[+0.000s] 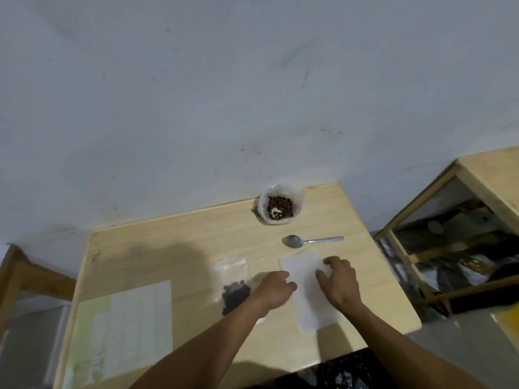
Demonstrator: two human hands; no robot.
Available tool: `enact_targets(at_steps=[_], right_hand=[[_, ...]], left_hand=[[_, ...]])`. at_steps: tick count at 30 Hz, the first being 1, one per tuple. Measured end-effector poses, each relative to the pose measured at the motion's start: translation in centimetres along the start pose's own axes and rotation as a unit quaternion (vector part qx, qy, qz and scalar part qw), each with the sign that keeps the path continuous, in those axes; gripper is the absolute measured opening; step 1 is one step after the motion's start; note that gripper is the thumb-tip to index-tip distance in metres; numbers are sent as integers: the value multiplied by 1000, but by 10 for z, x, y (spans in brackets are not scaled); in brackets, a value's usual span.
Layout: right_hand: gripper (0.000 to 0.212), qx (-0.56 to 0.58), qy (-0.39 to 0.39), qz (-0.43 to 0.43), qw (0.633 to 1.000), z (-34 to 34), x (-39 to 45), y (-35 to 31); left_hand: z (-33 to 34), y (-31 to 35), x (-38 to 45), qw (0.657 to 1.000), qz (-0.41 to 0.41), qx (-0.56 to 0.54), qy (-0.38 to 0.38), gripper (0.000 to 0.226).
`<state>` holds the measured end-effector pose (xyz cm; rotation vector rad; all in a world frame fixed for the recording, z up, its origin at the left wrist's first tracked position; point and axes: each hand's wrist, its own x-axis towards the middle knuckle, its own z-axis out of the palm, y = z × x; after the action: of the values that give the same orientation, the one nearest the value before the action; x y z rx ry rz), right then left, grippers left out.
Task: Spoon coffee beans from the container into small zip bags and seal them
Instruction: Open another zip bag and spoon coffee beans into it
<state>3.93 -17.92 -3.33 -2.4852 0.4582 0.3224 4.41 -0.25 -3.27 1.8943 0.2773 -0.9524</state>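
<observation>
While my left hand (276, 287) and right hand (338, 282) pinch the empty bags (309, 290), I should peel one free, spoon (311, 240) untouched on the desk (196, 234).

Beans in container (280, 206) — spoon (311, 240) nearby, bags (307, 290) flat

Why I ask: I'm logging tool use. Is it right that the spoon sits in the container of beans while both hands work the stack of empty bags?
Not quite. The head view shows the spoon lying on the table, apart from the container. Both the left hand and right hand are at the empty bags.
</observation>
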Motion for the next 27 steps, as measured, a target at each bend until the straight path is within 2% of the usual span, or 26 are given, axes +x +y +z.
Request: enact_targets(at_steps=[2,6,11,15,20,24,27], right_hand=[[17,67,15,-15,997,-6,0,-6],[2,278,-124,-7,953,-24,-1,-30],[42,317,-172,-73,930,-39,-2,-79],[39,339,-214,-157,902,-50,-2,-122],[33,375,-268,-186,868,-60,6,-161],[41,405,-235,-184,864,-62,9,-185],[34,406,-235,-194,862,-64,10,-197]], left_hand=[[-3,0,-1,1000,5,-8,2,58],[-13,7,-8,997,34,-66,39,27],[-49,39,-20,954,58,-260,139,10],[-89,73,-44,917,89,-366,134,25],[-126,95,-72,902,133,-387,139,28],[-139,102,-82,899,157,-380,152,23],[-144,104,-84,896,169,-369,180,12]])
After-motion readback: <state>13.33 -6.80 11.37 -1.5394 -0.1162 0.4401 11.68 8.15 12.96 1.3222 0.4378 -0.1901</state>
